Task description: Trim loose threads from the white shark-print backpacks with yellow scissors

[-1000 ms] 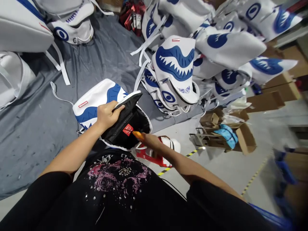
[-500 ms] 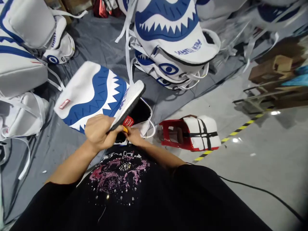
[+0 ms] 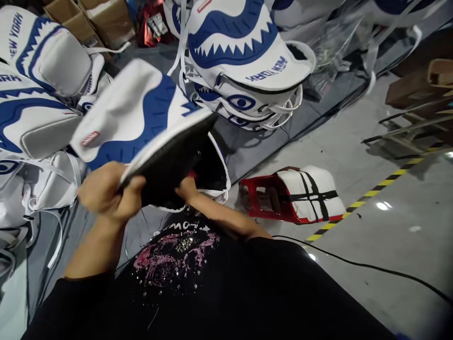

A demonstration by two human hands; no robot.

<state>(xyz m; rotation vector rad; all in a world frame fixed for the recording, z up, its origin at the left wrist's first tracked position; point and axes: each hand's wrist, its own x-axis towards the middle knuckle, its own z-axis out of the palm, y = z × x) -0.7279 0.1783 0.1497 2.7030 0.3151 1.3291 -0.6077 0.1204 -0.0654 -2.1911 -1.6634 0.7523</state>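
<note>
White and blue, the shark-print backpack (image 3: 120,108) lies on the grey cloth (image 3: 244,153) in front of the person, its long axis running across the view from the red-label end at the left to the open mouth at the right. The left hand (image 3: 102,189) has its fingers closed on the near-left end of the flap (image 3: 166,146), thumb on the black underside, and holds the flap tilted up. From there the flap's white edge slants away, up and to the right.

The right hand (image 3: 187,190) is at the near side of the mouth, beside the black lining (image 3: 212,163) and much nearer than the left to the blurred red patch (image 3: 192,174) just beyond its fingers. Those fingers look bent, but blur and dark lining hide their tips, so whether they grip anything cannot be told. The opening lies ahead and to the right of them, under the raised flap.
</note>
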